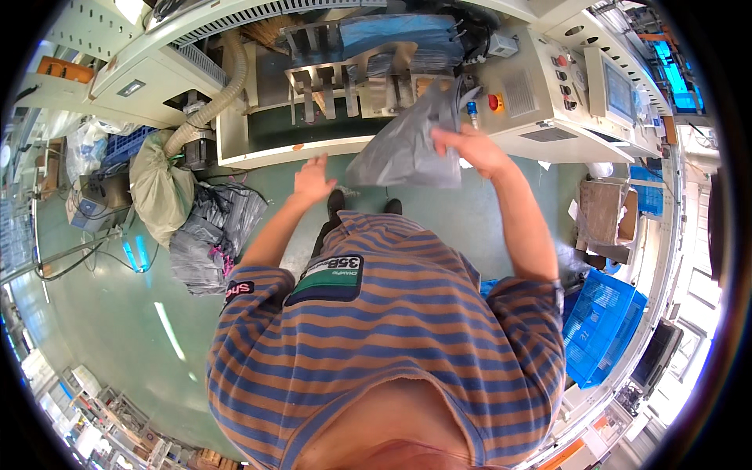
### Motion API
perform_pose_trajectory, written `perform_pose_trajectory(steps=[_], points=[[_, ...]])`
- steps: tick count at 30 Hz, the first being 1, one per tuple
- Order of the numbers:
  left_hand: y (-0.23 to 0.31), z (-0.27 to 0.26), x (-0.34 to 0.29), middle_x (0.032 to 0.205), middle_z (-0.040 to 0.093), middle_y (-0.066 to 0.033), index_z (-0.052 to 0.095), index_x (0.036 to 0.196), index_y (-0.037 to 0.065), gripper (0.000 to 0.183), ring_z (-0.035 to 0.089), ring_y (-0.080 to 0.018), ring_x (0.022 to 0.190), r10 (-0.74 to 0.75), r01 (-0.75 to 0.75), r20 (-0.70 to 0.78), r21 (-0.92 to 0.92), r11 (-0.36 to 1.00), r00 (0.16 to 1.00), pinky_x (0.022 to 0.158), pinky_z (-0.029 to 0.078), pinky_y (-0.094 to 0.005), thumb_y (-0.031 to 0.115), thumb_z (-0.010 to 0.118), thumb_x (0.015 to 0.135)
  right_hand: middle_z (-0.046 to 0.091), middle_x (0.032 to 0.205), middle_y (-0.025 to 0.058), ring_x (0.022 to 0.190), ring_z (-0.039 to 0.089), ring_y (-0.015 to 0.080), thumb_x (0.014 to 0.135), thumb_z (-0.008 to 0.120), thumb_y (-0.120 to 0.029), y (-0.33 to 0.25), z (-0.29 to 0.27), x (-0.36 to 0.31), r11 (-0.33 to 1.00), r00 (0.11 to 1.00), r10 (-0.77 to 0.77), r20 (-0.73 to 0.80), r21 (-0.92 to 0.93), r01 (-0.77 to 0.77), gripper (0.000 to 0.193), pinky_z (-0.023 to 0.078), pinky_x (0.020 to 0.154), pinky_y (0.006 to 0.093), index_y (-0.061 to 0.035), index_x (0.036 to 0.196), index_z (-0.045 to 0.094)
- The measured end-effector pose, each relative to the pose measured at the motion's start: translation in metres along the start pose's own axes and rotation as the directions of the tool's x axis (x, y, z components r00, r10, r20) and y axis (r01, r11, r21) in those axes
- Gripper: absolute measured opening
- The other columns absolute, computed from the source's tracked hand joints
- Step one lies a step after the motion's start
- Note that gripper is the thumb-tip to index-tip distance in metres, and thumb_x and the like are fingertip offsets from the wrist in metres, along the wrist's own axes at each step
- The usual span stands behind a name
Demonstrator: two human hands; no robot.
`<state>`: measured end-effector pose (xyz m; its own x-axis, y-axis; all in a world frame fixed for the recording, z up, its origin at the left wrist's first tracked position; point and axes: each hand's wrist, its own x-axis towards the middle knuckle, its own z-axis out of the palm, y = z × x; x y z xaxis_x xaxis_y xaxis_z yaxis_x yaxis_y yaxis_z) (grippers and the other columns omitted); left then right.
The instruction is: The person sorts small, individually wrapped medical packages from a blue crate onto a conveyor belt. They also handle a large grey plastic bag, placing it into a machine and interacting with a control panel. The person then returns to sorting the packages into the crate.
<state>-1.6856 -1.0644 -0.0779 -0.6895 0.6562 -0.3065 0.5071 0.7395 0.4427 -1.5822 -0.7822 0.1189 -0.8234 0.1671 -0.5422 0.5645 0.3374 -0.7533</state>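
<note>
My right hand grips a grey plastic bag near its right edge, fingers closed on the film. The bag hangs in front of the machine's white front edge, tilted, its lower part reaching left toward my body. My left hand is held up left of the bag, apart from it, with fingers stretched out and nothing in them. Beyond the bag, inside the machine bay, are metal brackets and a stack of grey film. Whether the bag is a single layer I cannot tell.
A control panel with a red-and-yellow knob stands right of the bay. A ribbed hose runs down at left to a pale green sack. Grey plastic bags lie heaped on the floor. Blue crates sit at right.
</note>
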Motion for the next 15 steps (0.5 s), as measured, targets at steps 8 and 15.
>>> perform_pose_trajectory(steps=[8, 15], points=[[0.081, -0.062, 0.023, 0.141, 0.014, -0.0224, 0.009, 0.137, 0.000, 0.125, 0.016, -0.0372, 0.129, 0.391, -0.560, -0.427, -0.413, 0.718, 0.816, 0.105, 0.015, -0.0436, 0.054, 0.078, 0.048, 0.060, 0.073, 0.0189, 0.074, 0.058, 0.0346, 0.075, 0.056, -0.041, -0.018, 0.010, 0.001, 0.547, 0.991, -0.100, 0.091, -0.827, 0.131, 0.042, 0.046, 0.065, 0.0424, -0.0002, 0.069, 0.062], [0.113, -0.077, 0.030, 0.111, 0.055, -0.0060, 0.040, 0.127, 0.004, 0.078, 0.048, -0.0150, 0.107, 0.637, -0.303, -0.153, -0.944, 0.133, 0.756, 0.092, 0.037, -0.0302, 0.005, 0.079, 0.060, 0.053, 0.066, 0.0145, 0.068, 0.053, 0.0342, 0.073, 0.061, -0.036, -0.069, -0.010, -0.039, 0.495, 0.906, -0.311, 0.289, -0.764, 0.414, 0.037, 0.040, 0.059, 0.0426, 0.0004, 0.065, 0.059]])
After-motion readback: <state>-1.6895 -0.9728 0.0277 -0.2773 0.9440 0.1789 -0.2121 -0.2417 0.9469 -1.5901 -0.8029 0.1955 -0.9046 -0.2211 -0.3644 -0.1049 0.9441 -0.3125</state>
